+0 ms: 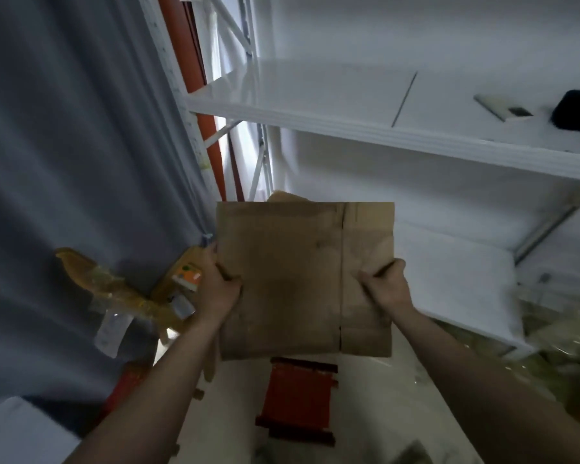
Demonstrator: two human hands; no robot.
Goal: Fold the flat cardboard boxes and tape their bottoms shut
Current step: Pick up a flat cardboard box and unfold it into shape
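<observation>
In mid-air, below the front edge of the white shelf [349, 128], a flat cardboard box [282, 279] is held upright and face-on to the camera, resting on nothing. A vertical score line runs down its right part, with small flap slits at the top and bottom of that line.

The left hand [218, 286] grips the left edge at mid-height, thumb on the near face and fingers behind. The right hand [387, 284] pinches the narrow right panel, fingers curled at its edge.

Judgement:
- **Weight:** the box appears light enough for a two-point hold.
- **Stiffness:** it looks stiff across each panel and will hinge readily at the scores.
- **Surface:** the matte face should not slip, but corners and flaps would crush under hard pressure.
- **Best hold:** the two opposite folded edges at mid-height, pushed inward to open it into a sleeve.

A red stool [298, 396] stands on the floor beneath the box. A grey curtain [64, 162] hangs at the left.
</observation>
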